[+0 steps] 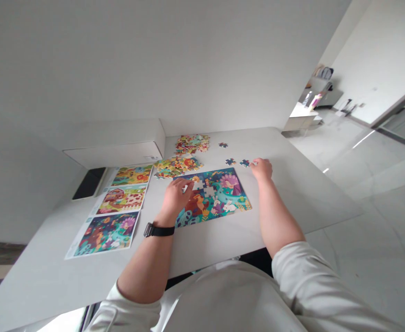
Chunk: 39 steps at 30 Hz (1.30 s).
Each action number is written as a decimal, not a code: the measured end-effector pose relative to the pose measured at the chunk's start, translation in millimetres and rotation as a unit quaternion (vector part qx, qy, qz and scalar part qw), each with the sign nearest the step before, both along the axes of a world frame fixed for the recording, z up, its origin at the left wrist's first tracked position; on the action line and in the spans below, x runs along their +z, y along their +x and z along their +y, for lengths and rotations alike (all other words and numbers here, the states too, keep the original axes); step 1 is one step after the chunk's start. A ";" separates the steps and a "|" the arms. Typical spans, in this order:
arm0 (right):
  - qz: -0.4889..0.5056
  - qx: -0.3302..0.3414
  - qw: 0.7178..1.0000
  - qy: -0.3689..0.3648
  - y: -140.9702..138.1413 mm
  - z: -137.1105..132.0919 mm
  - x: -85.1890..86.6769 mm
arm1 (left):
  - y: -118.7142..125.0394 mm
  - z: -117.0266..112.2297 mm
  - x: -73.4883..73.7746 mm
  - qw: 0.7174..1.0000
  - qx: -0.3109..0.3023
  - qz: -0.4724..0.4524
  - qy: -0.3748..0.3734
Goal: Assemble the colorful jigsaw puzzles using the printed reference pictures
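Observation:
A colourful jigsaw puzzle (219,196), almost whole, lies on the white table (223,240) in front of me, with a few white gaps near its upper left. My left hand (176,196), a black watch on its wrist, rests on the puzzle's left part with fingers curled at the gaps; whether a piece is under them is hidden. My right hand (261,168) lies beyond the puzzle's upper right corner, fingers bent, touching a loose blue piece (244,163). Another loose piece (230,161) lies just left of it.
A pile of loose pieces (191,143) and a partly joined yellow section (178,166) lie behind the puzzle. A sheet with three reference pictures (115,207) is at the left, beside a black phone (89,183) and a white box (119,143). One piece (223,145) lies apart.

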State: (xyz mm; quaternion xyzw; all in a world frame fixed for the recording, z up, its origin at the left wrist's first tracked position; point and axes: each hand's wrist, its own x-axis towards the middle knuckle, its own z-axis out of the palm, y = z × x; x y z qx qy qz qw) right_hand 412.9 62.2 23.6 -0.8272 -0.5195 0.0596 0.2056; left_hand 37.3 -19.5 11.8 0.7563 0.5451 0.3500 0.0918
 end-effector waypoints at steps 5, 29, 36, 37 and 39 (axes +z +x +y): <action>-0.019 -0.001 1.000 -0.015 -13.7 7.7 -11.6 | -1.3 0.0 0.0 0.999 0.025 -0.033 -0.009; 0.034 0.040 0.999 -0.004 -23.4 5.6 -4.1 | 2.2 -3.1 7.1 0.999 0.029 -0.035 -0.029; 0.008 0.051 0.997 -0.062 -23.6 14.9 -9.7 | 1.5 -0.4 -1.2 0.999 0.010 -0.037 -0.024; 0.010 0.050 0.996 -0.067 -22.2 15.6 -9.7 | 1.3 0.1 -2.0 0.999 0.011 -0.038 -0.022; 0.009 0.046 0.996 -0.074 -18.6 16.6 -10.7 | 1.3 0.5 -2.6 0.999 0.014 -0.041 -0.022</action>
